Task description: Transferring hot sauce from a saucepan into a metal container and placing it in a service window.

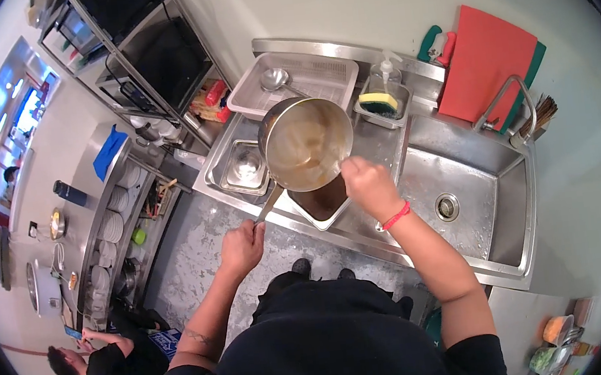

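Observation:
My left hand (242, 248) grips the long handle of a metal saucepan (309, 142), whose inside has a brownish film. At the pan's near right rim is my right hand (369, 186), closed and with a red band on its wrist; whether it holds the rim or something small cannot be told. Partly under the pan stands a rectangular metal container (322, 207) with a dark brown content. A perforated plastic basket (246, 91) with a metal ladle (275, 79) lies behind the pan. To the left is a small metal container with a lid (244, 167).
Right of the counter is a steel sink (458, 171) with a curved faucet (515, 82). A sponge (378, 103) and a pump bottle (385, 77) stand at the back, near a red cutting board (488, 63). At lower left, another person (121, 365) holds a phone beside dish shelves (112, 226).

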Motion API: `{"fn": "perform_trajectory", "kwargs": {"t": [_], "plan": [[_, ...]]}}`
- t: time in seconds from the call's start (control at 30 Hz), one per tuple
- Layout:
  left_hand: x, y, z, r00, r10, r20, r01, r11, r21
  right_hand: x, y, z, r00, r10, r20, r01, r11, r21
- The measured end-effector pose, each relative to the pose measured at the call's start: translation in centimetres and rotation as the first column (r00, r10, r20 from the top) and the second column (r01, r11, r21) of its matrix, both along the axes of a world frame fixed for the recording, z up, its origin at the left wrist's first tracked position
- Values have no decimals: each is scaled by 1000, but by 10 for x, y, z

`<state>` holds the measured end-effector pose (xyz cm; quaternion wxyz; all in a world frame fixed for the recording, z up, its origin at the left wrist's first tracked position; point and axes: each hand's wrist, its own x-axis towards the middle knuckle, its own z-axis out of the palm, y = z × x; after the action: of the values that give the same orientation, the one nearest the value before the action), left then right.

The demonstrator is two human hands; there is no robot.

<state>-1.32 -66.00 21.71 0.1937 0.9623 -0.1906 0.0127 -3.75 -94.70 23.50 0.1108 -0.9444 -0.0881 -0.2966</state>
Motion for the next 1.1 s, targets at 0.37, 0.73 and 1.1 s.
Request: {"fn": "perform_trajectory", "kwargs": {"t": [0.37, 0.73, 1.1], "plan": [[-2, 0, -6, 999, -3, 38, 3, 1000, 14, -2, 17, -16, 996, 35, -83, -28, 996, 89], [5, 9, -23, 985, -91, 145, 78, 993, 90, 16, -18, -34, 983, -31, 179, -10, 975, 221], [11, 15, -43, 922, -185, 339, 135, 977, 167, -2, -19, -84, 952, -306, 23, 253, 825, 505]]}}
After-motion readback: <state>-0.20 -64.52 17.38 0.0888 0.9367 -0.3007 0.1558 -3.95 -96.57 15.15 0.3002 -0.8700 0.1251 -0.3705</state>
